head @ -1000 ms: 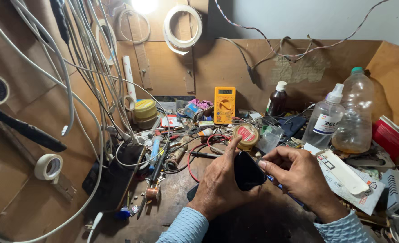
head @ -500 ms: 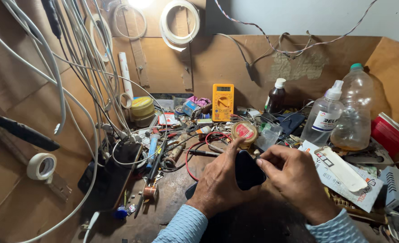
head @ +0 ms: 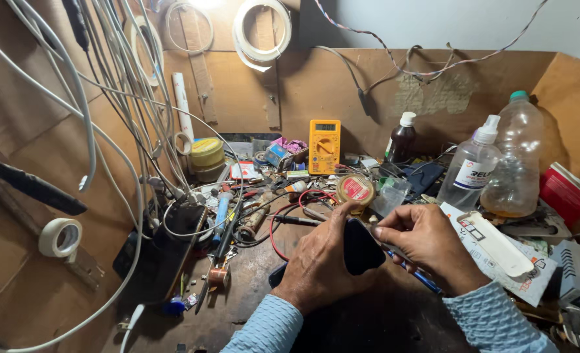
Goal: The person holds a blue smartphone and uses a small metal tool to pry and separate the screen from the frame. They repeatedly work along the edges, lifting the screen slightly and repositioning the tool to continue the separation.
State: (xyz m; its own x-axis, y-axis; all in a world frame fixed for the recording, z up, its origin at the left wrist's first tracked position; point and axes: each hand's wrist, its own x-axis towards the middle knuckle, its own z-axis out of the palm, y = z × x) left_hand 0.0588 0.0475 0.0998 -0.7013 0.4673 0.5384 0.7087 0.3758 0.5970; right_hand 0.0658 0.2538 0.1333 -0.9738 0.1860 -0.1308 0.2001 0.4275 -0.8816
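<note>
Black phone [head: 362,247] stands upright in my left hand [head: 319,265] grip, long axis twelve to six; my right hand [head: 427,245] pinches its top edge from three o'clock

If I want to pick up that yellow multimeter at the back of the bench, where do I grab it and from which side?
Grip the yellow multimeter by its two long side edges, near the upper half, coming from the front and above. It leans upright against the back board, so its back is shut off, and clutter crowds its foot.
</note>
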